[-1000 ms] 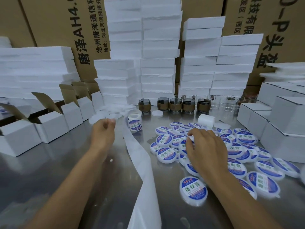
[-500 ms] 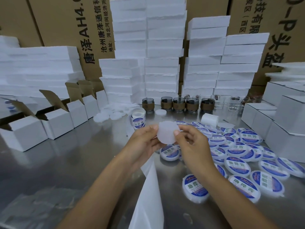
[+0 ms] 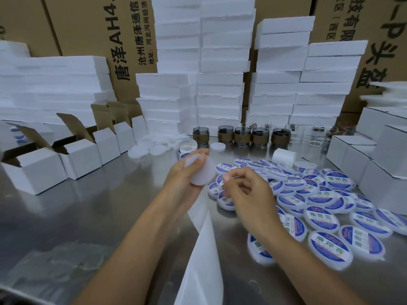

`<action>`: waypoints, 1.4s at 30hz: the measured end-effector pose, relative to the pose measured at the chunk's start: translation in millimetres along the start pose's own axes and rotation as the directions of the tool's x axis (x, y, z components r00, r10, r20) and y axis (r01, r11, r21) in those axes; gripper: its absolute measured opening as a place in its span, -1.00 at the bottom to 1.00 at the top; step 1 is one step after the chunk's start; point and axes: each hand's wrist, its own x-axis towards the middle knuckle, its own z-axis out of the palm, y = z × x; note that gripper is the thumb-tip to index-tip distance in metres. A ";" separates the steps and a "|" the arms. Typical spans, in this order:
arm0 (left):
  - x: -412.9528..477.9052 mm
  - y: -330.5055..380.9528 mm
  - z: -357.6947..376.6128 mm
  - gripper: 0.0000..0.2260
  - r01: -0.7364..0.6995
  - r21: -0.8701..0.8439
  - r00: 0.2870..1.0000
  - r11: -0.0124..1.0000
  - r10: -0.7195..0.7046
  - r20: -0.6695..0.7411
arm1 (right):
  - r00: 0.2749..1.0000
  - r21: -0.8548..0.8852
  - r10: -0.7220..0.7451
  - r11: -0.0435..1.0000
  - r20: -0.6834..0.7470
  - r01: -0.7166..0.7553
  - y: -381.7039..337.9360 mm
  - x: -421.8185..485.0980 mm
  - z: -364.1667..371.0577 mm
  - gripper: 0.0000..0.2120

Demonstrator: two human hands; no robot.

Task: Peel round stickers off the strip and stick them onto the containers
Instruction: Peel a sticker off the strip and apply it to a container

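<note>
Holding blank white container [image 3: 203, 172] in left hand [image 3: 179, 183]; carton [image 3: 99, 29] reads "AH4".

The near-left surface [image 3: 88, 216] lies bare, a wide lane. Open boxes [image 3: 81, 159] fence its left side; foam stacks [image 3: 220, 95] and a row of jars [image 3: 242, 135] close the back. Labelled containers [image 3: 321, 216] crowd the right, hemmed by closed boxes [image 3: 385, 168]. The strip [image 3: 204, 249] runs down the middle; above it the left hand [image 3: 182, 183] grips a plain container [image 3: 203, 172], the right hand [image 3: 248, 194] just beside.
</note>
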 end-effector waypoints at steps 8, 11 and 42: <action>2.7 22.0 -20.4 -0.87 -0.119 -0.286 0.991 0.951 0.095 -0.094 | 0.949 -0.354 -0.070 0.917 0.307 0.182 0.3 5.9 22.5 -0.89; 4.3 21.9 -27.2 -0.86 -0.109 -0.325 0.987 0.939 0.063 -0.151 | 0.945 -0.643 0.052 0.745 0.323 0.179 -1.6 20.0 38.8 -0.81; -8.6 -16.7 -1.2 -0.57 0.176 0.410 0.973 0.895 -0.221 0.064 | 0.896 0.164 0.405 0.886 0.183 -0.434 -11.5 2.8 -14.3 -0.68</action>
